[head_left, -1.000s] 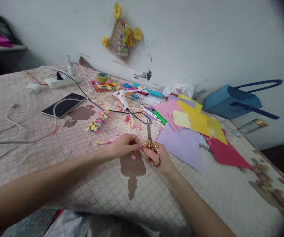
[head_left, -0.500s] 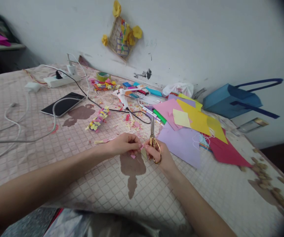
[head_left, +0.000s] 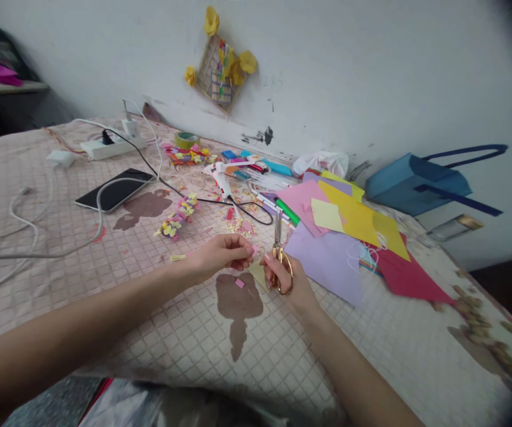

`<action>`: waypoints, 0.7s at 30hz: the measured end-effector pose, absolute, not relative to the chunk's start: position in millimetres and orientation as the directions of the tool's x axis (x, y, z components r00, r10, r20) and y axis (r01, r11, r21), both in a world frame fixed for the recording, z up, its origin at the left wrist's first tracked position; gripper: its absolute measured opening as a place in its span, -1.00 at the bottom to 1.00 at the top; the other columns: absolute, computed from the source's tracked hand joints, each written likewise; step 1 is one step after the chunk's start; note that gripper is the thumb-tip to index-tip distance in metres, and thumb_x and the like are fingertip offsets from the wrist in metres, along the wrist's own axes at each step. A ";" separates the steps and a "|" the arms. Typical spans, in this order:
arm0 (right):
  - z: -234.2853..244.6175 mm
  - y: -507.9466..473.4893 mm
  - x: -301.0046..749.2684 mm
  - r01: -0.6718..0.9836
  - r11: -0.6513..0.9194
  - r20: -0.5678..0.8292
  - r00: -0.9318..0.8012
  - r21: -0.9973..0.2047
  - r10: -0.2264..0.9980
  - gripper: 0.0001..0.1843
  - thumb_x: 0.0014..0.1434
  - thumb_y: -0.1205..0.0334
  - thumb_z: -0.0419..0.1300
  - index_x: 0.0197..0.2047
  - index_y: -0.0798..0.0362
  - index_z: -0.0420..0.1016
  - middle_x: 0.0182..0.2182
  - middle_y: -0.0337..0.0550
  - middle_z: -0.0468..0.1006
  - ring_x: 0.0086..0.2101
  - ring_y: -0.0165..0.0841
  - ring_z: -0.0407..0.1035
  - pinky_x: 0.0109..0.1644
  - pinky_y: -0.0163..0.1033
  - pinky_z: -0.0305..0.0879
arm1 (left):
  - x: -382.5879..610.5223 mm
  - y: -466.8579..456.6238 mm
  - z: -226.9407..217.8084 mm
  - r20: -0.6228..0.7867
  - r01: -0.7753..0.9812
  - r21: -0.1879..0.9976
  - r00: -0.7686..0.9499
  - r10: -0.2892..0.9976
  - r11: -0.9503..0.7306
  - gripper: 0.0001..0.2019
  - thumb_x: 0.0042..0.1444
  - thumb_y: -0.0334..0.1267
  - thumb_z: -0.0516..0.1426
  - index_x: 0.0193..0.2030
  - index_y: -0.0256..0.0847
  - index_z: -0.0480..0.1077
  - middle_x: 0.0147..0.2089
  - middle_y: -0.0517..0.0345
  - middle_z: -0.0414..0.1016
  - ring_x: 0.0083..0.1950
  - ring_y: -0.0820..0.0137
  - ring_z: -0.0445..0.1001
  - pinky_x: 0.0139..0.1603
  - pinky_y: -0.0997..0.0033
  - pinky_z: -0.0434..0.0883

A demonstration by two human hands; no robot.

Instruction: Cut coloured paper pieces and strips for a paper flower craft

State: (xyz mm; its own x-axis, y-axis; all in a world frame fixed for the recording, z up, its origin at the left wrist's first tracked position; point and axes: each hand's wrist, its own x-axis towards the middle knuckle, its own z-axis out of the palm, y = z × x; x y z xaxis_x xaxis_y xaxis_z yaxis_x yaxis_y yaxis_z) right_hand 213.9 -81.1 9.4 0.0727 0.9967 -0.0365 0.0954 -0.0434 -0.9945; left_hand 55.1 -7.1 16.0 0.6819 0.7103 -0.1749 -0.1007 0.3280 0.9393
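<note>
My right hand (head_left: 288, 283) grips small gold-handled scissors (head_left: 279, 256), blades closed and pointing up and away from me. A pale yellow paper scrap (head_left: 258, 273) sits against its fingers. My left hand (head_left: 220, 255) hovers just left of it, fingers pinched on a tiny pink paper bit (head_left: 253, 249). A small pink scrap (head_left: 239, 283) lies on the bedcover below the hands. Sheets of coloured paper (head_left: 327, 249), lilac, pink, yellow and red, lie just right of the scissors.
A glue gun (head_left: 220, 175) with its black cord, markers (head_left: 282, 207), paper confetti (head_left: 178, 216), a tape roll (head_left: 187, 139), a phone (head_left: 114, 188), a power strip (head_left: 112, 145) and white cables lie beyond. A blue bag (head_left: 420, 181) leans by the wall.
My left hand has lifted slightly and parted from my right hand. The scissors have moved a little to the right and more upright, and the yellow scrap now shows beside my right fingers.
</note>
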 end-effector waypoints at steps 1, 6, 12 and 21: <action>10.6 -82.0 213.2 0.082 -0.053 -0.048 0.057 -0.995 0.997 -0.61 0.12 -0.08 0.05 -0.45 0.10 0.33 -0.69 -0.34 0.24 -0.67 -0.53 0.13 -0.58 -0.38 0.05 | 54.8 -6.4 16.8 -0.171 -0.137 0.930 0.661 0.731 0.342 -0.79 -0.09 -0.22 0.24 -0.45 -0.31 0.35 -0.49 0.20 0.42 -0.51 0.60 0.34 -0.44 0.56 0.30; 12.0 -86.2 208.5 0.128 -0.091 -0.094 -0.022 -0.988 0.995 -0.57 0.14 -0.12 0.00 -0.48 0.09 0.31 -0.68 -0.35 0.23 -0.66 -0.53 0.13 -0.57 -0.39 0.06 | 52.5 -4.3 18.8 -0.152 -0.256 0.892 0.606 0.780 0.372 -0.80 -0.07 -0.23 0.24 -0.42 -0.30 0.33 -0.43 0.17 0.44 -0.42 0.55 0.40 -0.35 0.52 0.32; 4.9 -88.8 204.2 0.258 -0.089 -0.098 -0.023 -0.962 0.995 -0.57 0.14 -0.11 0.00 -0.50 0.09 0.28 -0.70 -0.37 0.18 -0.68 -0.52 0.09 -0.60 -0.38 0.03 | 52.2 -5.1 19.2 -0.089 -0.287 0.917 0.531 0.843 0.278 -0.80 -0.03 -0.20 0.21 -0.43 -0.29 0.32 -0.34 0.12 0.47 -0.24 0.43 0.44 -0.20 0.41 0.34; -0.2 -91.0 201.7 0.385 -0.053 -0.058 -0.001 -0.922 0.998 -0.58 0.15 -0.09 -0.01 -0.52 0.08 0.24 -0.69 -0.35 0.20 -0.67 -0.53 0.09 -0.61 -0.39 -0.03 | 55.1 -8.1 17.2 -0.055 -0.306 0.924 0.483 0.874 0.227 -0.81 0.00 -0.19 0.18 -0.42 -0.29 0.33 -0.38 0.15 0.45 -0.30 0.47 0.41 -0.19 0.40 0.33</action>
